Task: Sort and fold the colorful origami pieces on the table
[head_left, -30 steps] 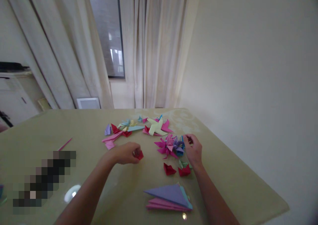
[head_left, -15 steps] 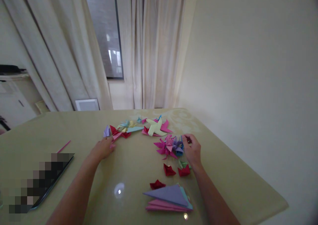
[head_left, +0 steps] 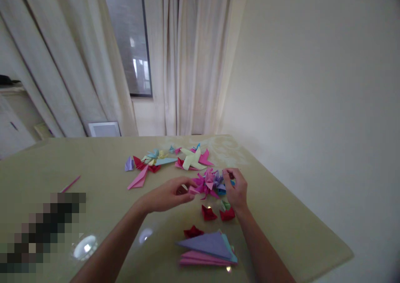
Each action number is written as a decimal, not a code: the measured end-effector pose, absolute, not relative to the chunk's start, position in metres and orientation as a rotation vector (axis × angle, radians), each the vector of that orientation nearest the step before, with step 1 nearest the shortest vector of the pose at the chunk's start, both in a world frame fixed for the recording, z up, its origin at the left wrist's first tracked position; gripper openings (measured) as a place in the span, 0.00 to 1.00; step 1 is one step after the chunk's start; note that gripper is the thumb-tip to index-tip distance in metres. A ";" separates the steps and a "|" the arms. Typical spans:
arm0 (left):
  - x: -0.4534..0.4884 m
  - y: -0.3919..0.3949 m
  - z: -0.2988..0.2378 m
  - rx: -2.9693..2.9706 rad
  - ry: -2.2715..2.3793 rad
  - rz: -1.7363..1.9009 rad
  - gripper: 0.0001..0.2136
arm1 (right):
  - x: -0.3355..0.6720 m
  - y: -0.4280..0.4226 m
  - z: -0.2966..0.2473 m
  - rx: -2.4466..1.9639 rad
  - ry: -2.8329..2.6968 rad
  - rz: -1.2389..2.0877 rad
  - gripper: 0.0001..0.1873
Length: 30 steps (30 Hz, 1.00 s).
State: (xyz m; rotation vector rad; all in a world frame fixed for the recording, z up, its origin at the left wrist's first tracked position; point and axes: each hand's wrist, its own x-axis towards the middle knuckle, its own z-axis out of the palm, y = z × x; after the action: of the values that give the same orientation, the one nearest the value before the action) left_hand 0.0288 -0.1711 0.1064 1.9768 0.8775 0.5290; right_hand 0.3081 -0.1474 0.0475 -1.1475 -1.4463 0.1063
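My left hand (head_left: 170, 194) reaches to the left side of a cluster of folded paper flowers, its fingers closed on a small pink folded paper piece (head_left: 193, 190). Magenta petals (head_left: 206, 184) and a purple paper flower (head_left: 218, 179) make up the cluster, with a blue folded paper (head_left: 221, 189) at its right. My right hand (head_left: 236, 188) rests against that right side, fingers curled and thumb by the purple flower; what lies within its grip is hidden. Just below sit two red paper boats (head_left: 208, 213) and a green folded piece (head_left: 225, 205).
Nearer me lie another red folded piece (head_left: 193, 232) and a stack of purple and pink folded papers (head_left: 208, 245). Farther back are a pale green pinwheel (head_left: 193, 158), a pink paper plane (head_left: 139, 179) and several small origami. A pink stick (head_left: 70, 184) lies left; a wall borders the table's right.
My left hand has moved right from beside the pink paper plane to the flower cluster, bringing a small pink piece. My right hand stays by the cluster. The view has shifted slightly.
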 end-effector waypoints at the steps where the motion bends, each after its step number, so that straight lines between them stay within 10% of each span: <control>1: 0.034 -0.172 0.104 1.959 0.815 0.472 0.21 | 0.308 -0.147 0.047 -1.146 -1.450 0.101 0.16; 13: -0.085 -0.121 0.049 1.849 2.287 0.437 0.23 | 0.328 -0.129 0.029 -1.253 -1.274 0.218 0.19; 24: -0.093 -0.127 0.067 1.902 1.952 0.207 0.02 | 0.336 -0.130 0.037 -1.318 -1.236 0.308 0.26; 30: -0.048 -0.150 0.114 1.995 1.667 0.481 0.12 | 0.315 -0.146 0.049 -1.225 -1.342 0.214 0.23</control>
State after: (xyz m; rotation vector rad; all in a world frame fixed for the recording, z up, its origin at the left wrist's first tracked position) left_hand -0.0477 -0.1502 0.1138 1.9954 1.6667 0.4811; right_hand 0.3145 -0.1455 0.0490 -1.2251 -1.3419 0.2139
